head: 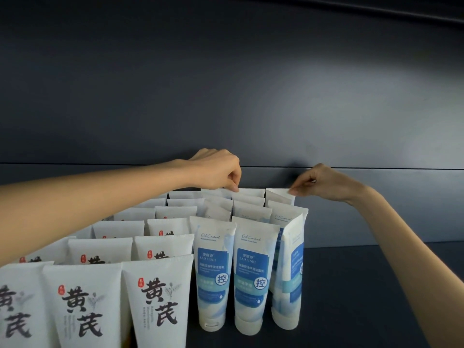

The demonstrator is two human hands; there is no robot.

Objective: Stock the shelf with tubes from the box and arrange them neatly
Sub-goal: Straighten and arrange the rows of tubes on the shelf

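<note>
Blue tubes [254, 277]: "Oil Control", "LAO LI SHI", "控"; white tubes [158, 302]: "黄芪"

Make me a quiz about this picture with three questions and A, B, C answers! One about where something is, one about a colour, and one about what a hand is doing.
1. Where do the blue-labelled tubes stand, compared with the black-lettered tubes?
A) left of them
B) right of them
C) on top of them

2. What colour is the shelf?
A) red
B) yellow
C) dark blue-grey

3. What is the right hand doing?
A) pinching the top of a back-row tube
B) lying flat
C) holding a box

Answers:
1 B: the blue labels are on the right side of the group.
2 C: its floor and back wall are both dark blue-grey.
3 A: its fingertips close on the tube's top edge, and the left hand pinches another tube top in the back row.
</note>
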